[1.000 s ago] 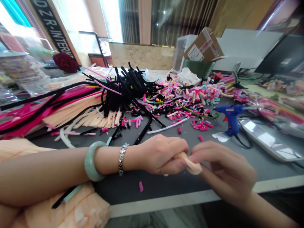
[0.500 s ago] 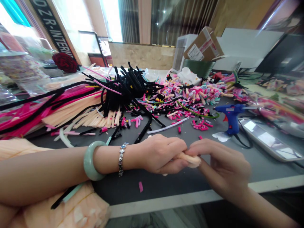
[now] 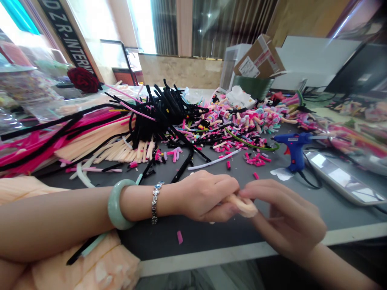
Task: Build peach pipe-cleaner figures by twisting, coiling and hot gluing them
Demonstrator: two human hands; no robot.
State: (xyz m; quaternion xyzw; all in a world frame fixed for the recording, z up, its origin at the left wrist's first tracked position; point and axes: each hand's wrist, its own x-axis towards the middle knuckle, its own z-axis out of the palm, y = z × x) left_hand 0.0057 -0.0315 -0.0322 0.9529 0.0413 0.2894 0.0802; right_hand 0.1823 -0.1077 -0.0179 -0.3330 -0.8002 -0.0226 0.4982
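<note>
Peach chenille stem (image 3: pixel 247 208), bent into a loop, sits between my hands above the grey surface (image 3: pixel 157 243); looks like shaping. Left hand (image 3: pixel 201 197) knuckles up, fingers clamped on it. Right hand (image 3: pixel 294 223) curls at the loop; can't tell if its fingers pinch. Next calls for steady left, light right.
</note>
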